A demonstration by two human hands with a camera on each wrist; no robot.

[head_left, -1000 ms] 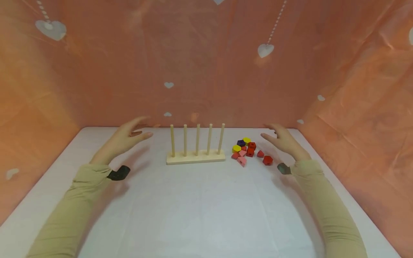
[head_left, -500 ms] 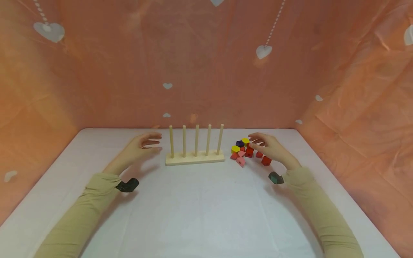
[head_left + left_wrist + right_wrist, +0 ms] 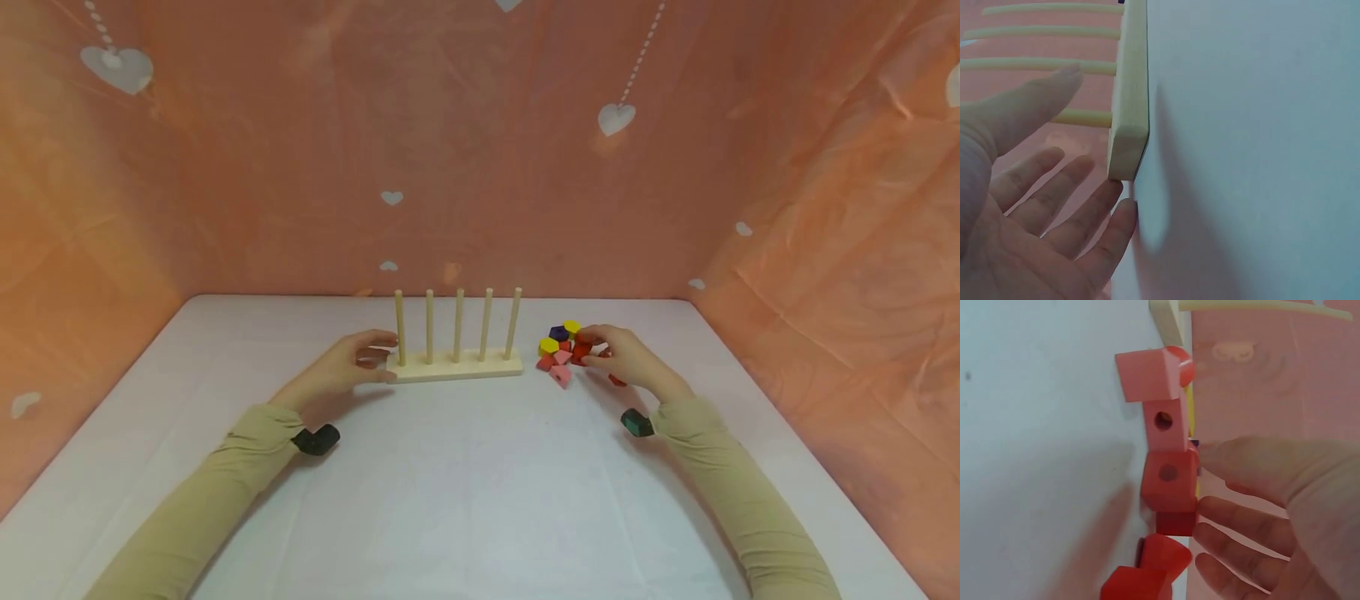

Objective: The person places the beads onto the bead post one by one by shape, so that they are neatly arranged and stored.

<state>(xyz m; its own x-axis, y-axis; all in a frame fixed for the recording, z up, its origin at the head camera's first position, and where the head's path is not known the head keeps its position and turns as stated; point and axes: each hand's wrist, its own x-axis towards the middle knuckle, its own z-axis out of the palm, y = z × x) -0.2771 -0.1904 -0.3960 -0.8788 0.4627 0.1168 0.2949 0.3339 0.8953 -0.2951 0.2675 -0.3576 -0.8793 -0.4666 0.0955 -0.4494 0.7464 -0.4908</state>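
A pale wooden rack (image 3: 461, 367) with several upright pegs stands at the table's middle. My left hand (image 3: 336, 365) is at its left end, fingers spread and loosely bent. In the left wrist view the thumb lies in front of the pegs, and the fingertips come close to the base (image 3: 1130, 81); whether they touch is unclear. My right hand (image 3: 632, 360) reaches over a cluster of beads, nearest a red bead (image 3: 581, 353). In the right wrist view its relaxed fingers are beside a red cube bead (image 3: 1169, 487), with nothing gripped.
Beside the rack's right end lie yellow beads (image 3: 549, 346), a dark purple bead (image 3: 558, 332) and pink beads (image 3: 560, 377). Some red beads are partly hidden under the right hand. A white cloth (image 3: 465, 483) covers the table, with an orange curtain (image 3: 480, 167) behind.
My left hand has moved right and slightly down to the rack's left end. My right hand has moved left and down over the red beads. Rack and beads stay in place.
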